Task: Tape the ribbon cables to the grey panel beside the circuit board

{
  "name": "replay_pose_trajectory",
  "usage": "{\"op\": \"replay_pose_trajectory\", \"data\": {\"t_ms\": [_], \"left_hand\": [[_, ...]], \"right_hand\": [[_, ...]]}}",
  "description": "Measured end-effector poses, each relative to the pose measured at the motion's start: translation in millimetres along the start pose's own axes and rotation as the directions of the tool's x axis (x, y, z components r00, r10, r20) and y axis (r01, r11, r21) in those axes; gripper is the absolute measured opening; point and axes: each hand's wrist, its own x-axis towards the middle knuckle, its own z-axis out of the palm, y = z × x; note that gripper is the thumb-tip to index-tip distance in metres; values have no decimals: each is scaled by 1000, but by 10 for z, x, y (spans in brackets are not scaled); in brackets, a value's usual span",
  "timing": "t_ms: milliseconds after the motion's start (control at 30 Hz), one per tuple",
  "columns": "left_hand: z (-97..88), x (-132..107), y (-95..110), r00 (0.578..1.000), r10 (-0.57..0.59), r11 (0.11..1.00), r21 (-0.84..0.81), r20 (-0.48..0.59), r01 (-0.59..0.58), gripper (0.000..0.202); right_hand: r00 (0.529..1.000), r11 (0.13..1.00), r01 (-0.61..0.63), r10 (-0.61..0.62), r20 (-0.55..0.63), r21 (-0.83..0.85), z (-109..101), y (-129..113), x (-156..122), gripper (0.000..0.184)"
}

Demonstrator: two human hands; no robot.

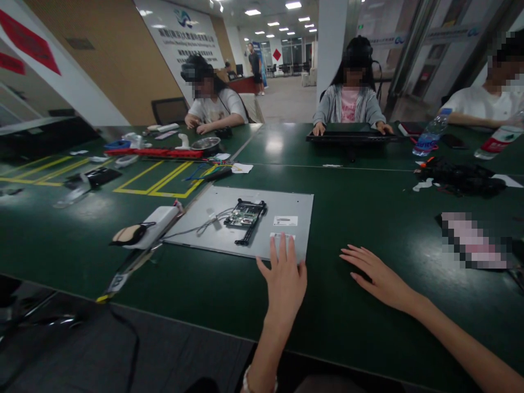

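My left hand (284,278) is spread at the near right corner of a flat grey metal panel (262,202), its fingertips over the panel's edge beside a white label. Whether it presses on the panel or hovers, I cannot tell. On the panel lies a green circuit board (244,214) in a black frame, with thin grey cables (200,226) running off to the left. My right hand (376,275) rests over the green tabletop to the right of the panel, fingers stretched out and holding nothing.
Left of the panel sits a white power strip (159,226) with a tan-and-black item on it. Farther back are a red strip (164,153), loose wires and a metal bowl (206,144). On the right are bottles (432,134), a black bundle (462,176) and a blurred-out device (472,240). People sit opposite.
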Motion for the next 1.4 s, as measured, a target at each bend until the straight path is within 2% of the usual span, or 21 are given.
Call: {"op": "replay_pose_trajectory", "data": {"t_ms": [100, 167, 267, 333, 433, 567, 700, 800, 967, 1133, 1200, 1267, 1333, 1400], "left_hand": [[-60, 322, -400, 998, -32, 998, 60, -52, 35, 57], [-3, 575, -699, 992, -94, 989, 104, -83, 102, 59], [198, 860, -1067, 987, -159, 981, 112, 12, 156, 61], [349, 963, -1213, 980, -181, 980, 95, 80, 173, 64], [518, 1065, -1299, 975, -200, 979, 68, 93, 194, 65], [636, 1311, -1312, 973, -222, 975, 41, 59, 220, 64], [723, 1658, -1306, 956, -291, 956, 21, -36, 292, 62], [769, 1822, -1295, 935, -341, 940, -5, -99, 342, 60], [824, 1838, -1310, 928, -338, 941, -35, -155, 337, 58], [835, 1811, -1371, 929, -357, 934, -61, -94, 353, 57], [779, 1821, -1444, 924, -366, 930, -80, -113, 358, 53], [687, 1835, -1579, 912, -359, 933, -84, -197, 350, 49], [591, 1849, -1779, 886, -356, 933, -66, -297, 352, 46], [527, 1862, -2020, 855, -379, 918, -29, -353, 395, 45]], "right_hand": [[1000, 999, 23, -23, 3, -22, 38, 37, 13, 49], [999, 999, 36, -36, -3, -39, 66, 60, 18, 49], [999, 997, 41, -41, -2, -60, 89, 70, 15, 49], [999, 996, 44, -45, 0, -73, 90, 64, 10, 49], [999, 995, 53, -54, -4, -88, 85, 57, 3, 48], [999, 993, 49, -50, -8, -111, 96, 70, -3, 48], [998, 991, 57, -59, -14, -125, 119, 86, -2, 48], [998, 988, 58, -61, -13, -142, 121, 86, 8, 47], [998, 983, 57, -57, 1, -177, 108, 77, 32, 47], [997, 980, 69, -73, -15, -184, 140, 85, 41, 47], [997, 979, 72, -76, -15, -189, 157, 94, 42, 48], [997, 978, 68, -71, -11, -195, 167, 100, 44, 48], [998, 978, 65, -67, -5, -196, 166, 103, 45, 48], [998, 979, 61, -62, 1, -194, 159, 101, 45, 48]]}}
